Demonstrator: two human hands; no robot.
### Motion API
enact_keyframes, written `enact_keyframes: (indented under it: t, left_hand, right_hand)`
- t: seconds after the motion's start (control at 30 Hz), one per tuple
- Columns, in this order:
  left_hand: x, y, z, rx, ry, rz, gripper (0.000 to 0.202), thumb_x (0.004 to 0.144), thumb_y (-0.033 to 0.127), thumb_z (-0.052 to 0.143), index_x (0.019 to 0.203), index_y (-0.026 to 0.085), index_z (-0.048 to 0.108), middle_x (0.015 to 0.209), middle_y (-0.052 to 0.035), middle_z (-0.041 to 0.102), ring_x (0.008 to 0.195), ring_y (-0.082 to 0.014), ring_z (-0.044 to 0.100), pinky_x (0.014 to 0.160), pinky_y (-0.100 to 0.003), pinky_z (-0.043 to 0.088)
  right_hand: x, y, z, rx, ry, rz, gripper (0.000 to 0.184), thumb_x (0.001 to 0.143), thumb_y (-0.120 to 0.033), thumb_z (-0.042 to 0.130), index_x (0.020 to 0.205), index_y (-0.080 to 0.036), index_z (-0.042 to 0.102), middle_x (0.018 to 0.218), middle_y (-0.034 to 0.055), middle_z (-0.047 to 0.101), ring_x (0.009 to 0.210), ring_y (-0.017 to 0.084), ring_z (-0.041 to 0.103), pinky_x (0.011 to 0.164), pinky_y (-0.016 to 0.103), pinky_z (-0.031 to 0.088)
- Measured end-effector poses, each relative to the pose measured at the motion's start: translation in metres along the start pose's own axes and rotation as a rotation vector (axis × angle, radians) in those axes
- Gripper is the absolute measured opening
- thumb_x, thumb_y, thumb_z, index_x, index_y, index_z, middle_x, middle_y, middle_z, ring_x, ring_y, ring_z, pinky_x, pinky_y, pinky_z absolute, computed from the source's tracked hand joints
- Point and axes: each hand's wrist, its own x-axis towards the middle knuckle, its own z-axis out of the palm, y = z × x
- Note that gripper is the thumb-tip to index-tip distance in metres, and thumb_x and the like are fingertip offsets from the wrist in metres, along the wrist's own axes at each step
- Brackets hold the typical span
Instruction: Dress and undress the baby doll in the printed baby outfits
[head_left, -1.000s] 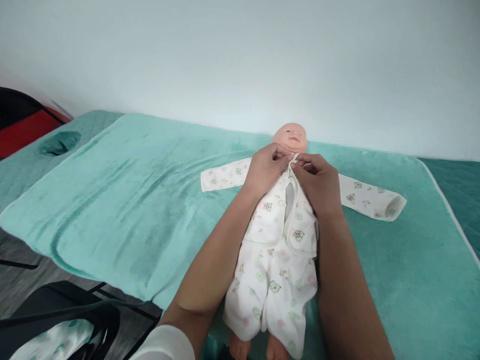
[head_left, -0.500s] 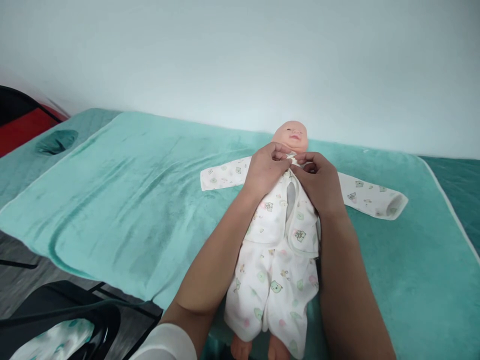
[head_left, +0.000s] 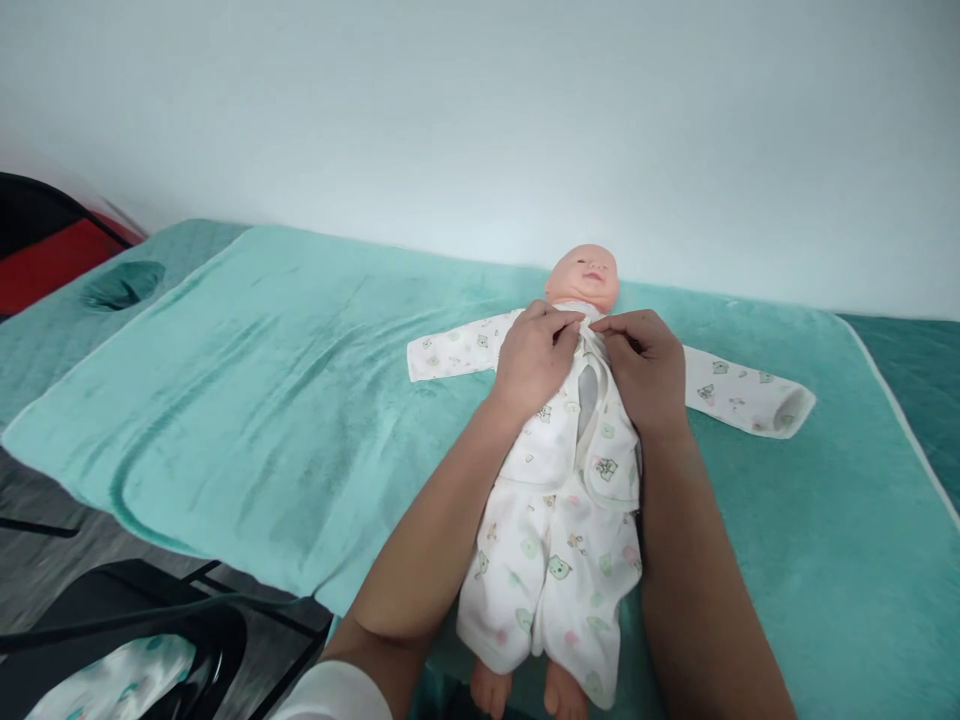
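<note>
doll: baby doll (head_left: 583, 278) lay flat on its back on the teal blanket (head_left: 285, 400), head toward the wall, so the shirt front faced up.
left hand: left hand (head_left: 534, 352) sat on the chest, fingers pinching one edge of the printed shirt (head_left: 551, 440) just under the chin.
right hand: right hand (head_left: 646, 368) had the other edge pinched, both edges drawn together at the neckline.
shirt lower down: gaped open below the hands.
sleeves: spread out sideways, flat on the blanket.
pants: printed pants (head_left: 551, 590) were on, bare feet poking out.
</note>
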Motion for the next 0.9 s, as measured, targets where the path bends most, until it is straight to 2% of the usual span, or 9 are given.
enact_keyframes:
  t: [0.07, 0.2, 0.3, 0.4, 0.5, 0.63, 0.73, 0.8, 0.9]
  left_hand:
    - [-0.003, -0.002, 0.0, 0.022, 0.008, 0.033, 0.028, 0.097, 0.02, 0.051, 0.11, 0.024, 0.076, 0.105, -0.0059, 0.065, 0.106, -0.0191, 0.064, 0.1, -0.034, 0.048]
    - [-0.01, -0.005, -0.001, 0.057, 0.031, 0.097, 0.029, 0.098, 0.02, 0.048, 0.108, 0.025, 0.075, 0.106, -0.0067, 0.063, 0.106, -0.0202, 0.062, 0.099, -0.036, 0.049]
    - [-0.015, -0.007, -0.003, 0.101, 0.043, 0.121, 0.029, 0.098, 0.02, 0.047, 0.108, 0.024, 0.074, 0.109, -0.0072, 0.063, 0.109, -0.0212, 0.06, 0.101, -0.037, 0.047]
    - [-0.018, -0.008, -0.003, 0.128, 0.039, 0.132, 0.029, 0.099, 0.021, 0.046, 0.11, 0.023, 0.073, 0.11, -0.0082, 0.063, 0.11, -0.0223, 0.058, 0.103, -0.038, 0.045]
    - [-0.02, -0.01, -0.002, 0.156, 0.045, 0.144, 0.03, 0.1, 0.024, 0.046, 0.115, 0.022, 0.072, 0.114, -0.0098, 0.062, 0.11, -0.024, 0.056, 0.103, -0.04, 0.043]
    - [-0.027, -0.011, -0.006, 0.128, 0.05, 0.174, 0.027, 0.099, 0.027, 0.05, 0.115, 0.024, 0.072, 0.117, -0.0083, 0.063, 0.113, -0.0234, 0.056, 0.104, -0.039, 0.043]
    - [-0.032, -0.008, -0.013, 0.026, 0.049, 0.179, 0.02, 0.098, 0.024, 0.052, 0.102, 0.024, 0.072, 0.108, -0.0059, 0.065, 0.109, -0.021, 0.057, 0.1, -0.035, 0.045]
    - [-0.033, -0.005, -0.017, 0.011, 0.041, 0.171, 0.017, 0.097, 0.025, 0.055, 0.095, 0.024, 0.071, 0.103, -0.0049, 0.067, 0.106, -0.0206, 0.058, 0.098, -0.035, 0.045]
    - [-0.033, -0.002, -0.019, 0.05, -0.002, 0.193, 0.012, 0.096, 0.027, 0.059, 0.095, 0.025, 0.071, 0.103, -0.0041, 0.067, 0.106, -0.0217, 0.057, 0.099, -0.037, 0.044]
  right_hand:
    - [-0.001, 0.0, -0.001, -0.005, -0.019, -0.03, 0.025, 0.084, -0.018, 0.053, 0.087, -0.024, 0.077, 0.094, 0.0031, 0.068, 0.093, 0.02, 0.065, 0.087, 0.037, 0.05]
    - [-0.004, 0.0, -0.004, 0.012, -0.096, -0.078, 0.025, 0.089, -0.022, 0.054, 0.091, -0.025, 0.079, 0.097, 0.0037, 0.065, 0.094, 0.02, 0.063, 0.087, 0.037, 0.05]
    - [-0.011, 0.0, -0.006, 0.027, -0.127, -0.073, 0.025, 0.092, -0.026, 0.054, 0.099, -0.026, 0.078, 0.104, 0.0045, 0.063, 0.103, 0.021, 0.062, 0.095, 0.039, 0.048]
    - [-0.025, 0.0, -0.007, 0.05, -0.109, -0.069, 0.025, 0.095, -0.029, 0.055, 0.107, -0.026, 0.076, 0.113, 0.0059, 0.064, 0.113, 0.021, 0.06, 0.103, 0.04, 0.046]
    - [-0.04, -0.003, -0.008, 0.059, -0.021, -0.098, 0.022, 0.095, -0.029, 0.055, 0.109, -0.025, 0.072, 0.118, 0.0068, 0.064, 0.116, 0.021, 0.06, 0.101, 0.039, 0.048]
    - [-0.052, -0.013, -0.008, -0.048, 0.119, -0.151, 0.017, 0.096, -0.033, 0.056, 0.101, -0.024, 0.07, 0.107, 0.0069, 0.064, 0.098, 0.02, 0.061, 0.085, 0.035, 0.051]
    - [-0.053, -0.023, -0.008, -0.108, 0.061, -0.12, 0.017, 0.094, -0.038, 0.061, 0.096, -0.022, 0.067, 0.094, 0.0041, 0.063, 0.08, 0.017, 0.057, 0.076, 0.033, 0.048]
    - [-0.053, -0.028, -0.008, -0.154, 0.005, -0.039, 0.022, 0.089, -0.042, 0.067, 0.098, -0.021, 0.065, 0.089, 0.0024, 0.063, 0.076, 0.017, 0.055, 0.073, 0.033, 0.047]
    - [-0.049, -0.031, -0.009, -0.179, -0.022, 0.11, 0.029, 0.086, -0.046, 0.071, 0.099, -0.02, 0.065, 0.086, 0.002, 0.064, 0.074, 0.017, 0.055, 0.071, 0.033, 0.046]
